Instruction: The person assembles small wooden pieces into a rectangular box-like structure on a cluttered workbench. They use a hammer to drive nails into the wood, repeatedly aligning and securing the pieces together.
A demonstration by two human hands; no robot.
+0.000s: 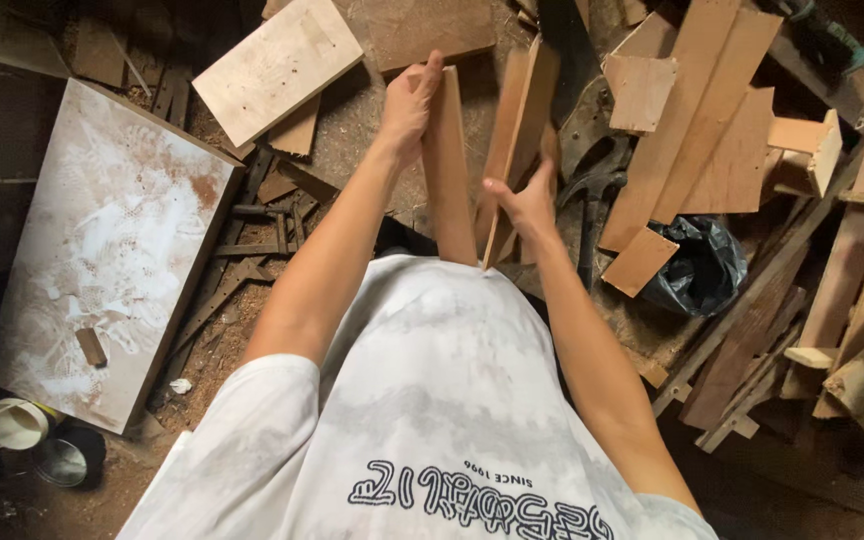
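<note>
My left hand [410, 105] is wrapped around the upper end of a narrow wooden board [449, 175] that stands nearly upright in front of my chest, thumb across its top edge and fingers behind it. My right hand [527, 205] grips lower down on a second wooden board [518, 130], which leans just beside the first, tilted a little to the right, with its top end well above my knuckles. Both hands are closed on wood; neither is free. The lower ends of both boards drop behind my white shirt [432, 400], so I cannot tell whether they rest on the floor or hang.

My worry is the right-hand board: I hold it low, with most of its length above the grip, so it could tip away toward the heap. The two boards stand near enough to pinch a finger if they swing together, and the raw edges look likely to give splinters to bare skin.

Further out, a pile of offcut planks [712, 120] lies to the right, with a black plastic bag [697, 265] at its foot. To the left lies a white-stained panel [112, 250], a pale square board [277, 65] above it, and two tins [37, 440] at the lower corner. Sawdust and scraps cover the floor.
</note>
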